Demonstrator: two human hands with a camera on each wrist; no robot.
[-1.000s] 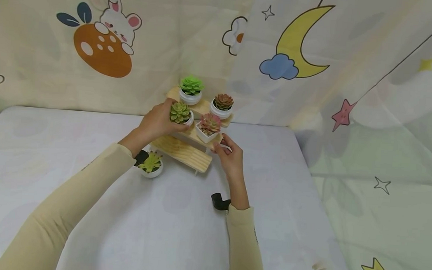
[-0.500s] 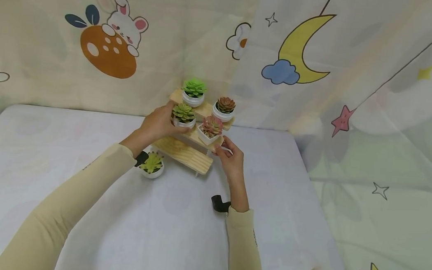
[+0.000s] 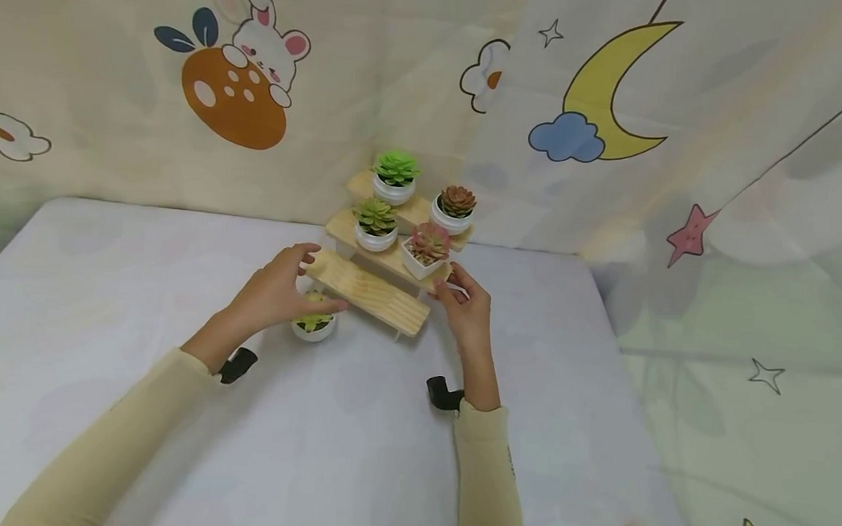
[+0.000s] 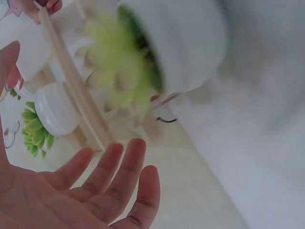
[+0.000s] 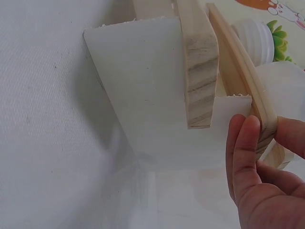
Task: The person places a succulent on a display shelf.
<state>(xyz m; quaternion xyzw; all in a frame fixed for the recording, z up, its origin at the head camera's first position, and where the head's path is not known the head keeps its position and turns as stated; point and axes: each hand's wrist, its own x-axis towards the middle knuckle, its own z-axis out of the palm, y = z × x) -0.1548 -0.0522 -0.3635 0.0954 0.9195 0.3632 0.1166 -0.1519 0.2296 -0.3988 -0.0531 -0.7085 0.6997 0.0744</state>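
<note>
My left hand [image 3: 267, 294] has its fingers spread around the yellow-green potted succulent [image 3: 313, 327], which stands on the table left of the wooden tiered stand [image 3: 372, 290]. In the left wrist view that succulent [image 4: 112, 62] hangs blurred above my left fingertips, apart from them. With thumb and fingers, my right hand [image 3: 470, 314] pinches the right end of the middle shelf [image 5: 238, 62]. On that shelf sit a green succulent [image 3: 376, 224] in a round white pot and a pink one [image 3: 427, 251] in a square white pot. The lowest shelf is bare.
The top shelf bears a bright green succulent [image 3: 395, 181] and a reddish-brown one [image 3: 455, 209], both in white pots. Behind the white table [image 3: 351, 452] hangs a printed cloth [image 3: 404, 69]. Each wrist has a black piece [image 3: 444, 394] attached.
My left hand has let go of the green succulent on the middle shelf and come down and left to the yellow-green one. My right hand still holds the shelf end.
</note>
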